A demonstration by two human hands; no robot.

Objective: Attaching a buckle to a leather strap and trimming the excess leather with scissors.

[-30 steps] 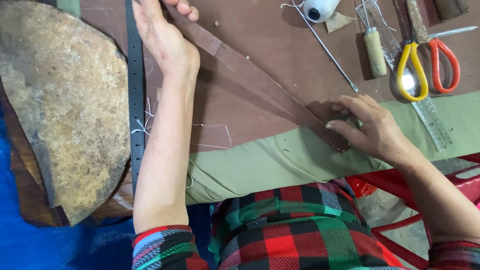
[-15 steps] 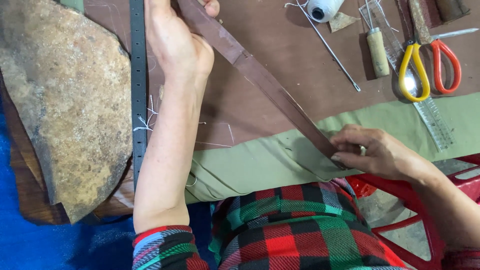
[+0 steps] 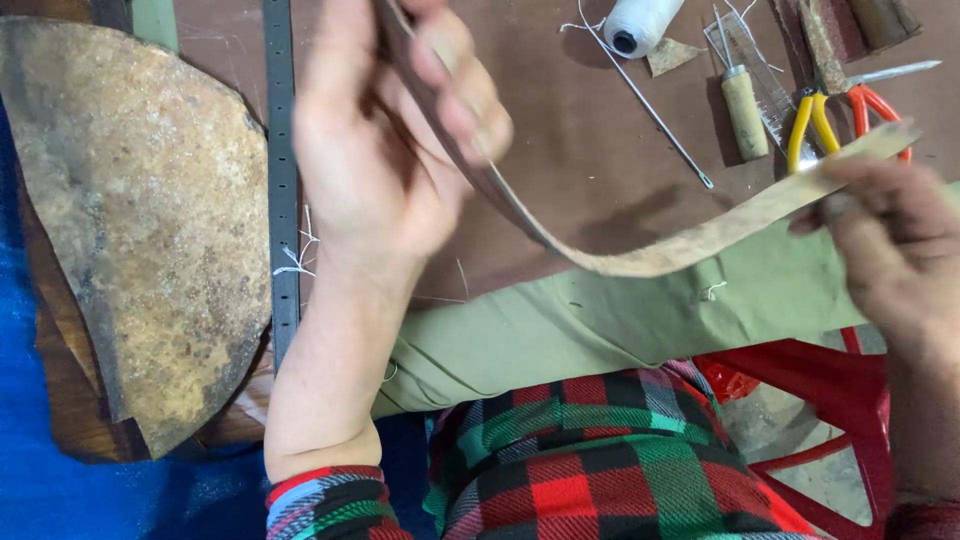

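head view: leather strip (image 3: 640, 262) sagging between left hand (image 3: 385, 150) and right hand (image 3: 890, 235), both hands clamped on its ends

A worker's bare left hand (image 3: 385, 150) and right hand (image 3: 890, 240), seen from above. Both forearms are uncovered, the plaid sleeves pushed back: the left cuff (image 3: 325, 500), bunched near the elbow, is banded in red, pale blue and dark check, while only a sliver of the dark red right cuff (image 3: 925, 520) shows at the lower corner. The plaid shirt (image 3: 600, 460) fills the lower centre in large squares of red, green and black crossed by thin white lines. The right hand is blurred, its fingers hard to make out.
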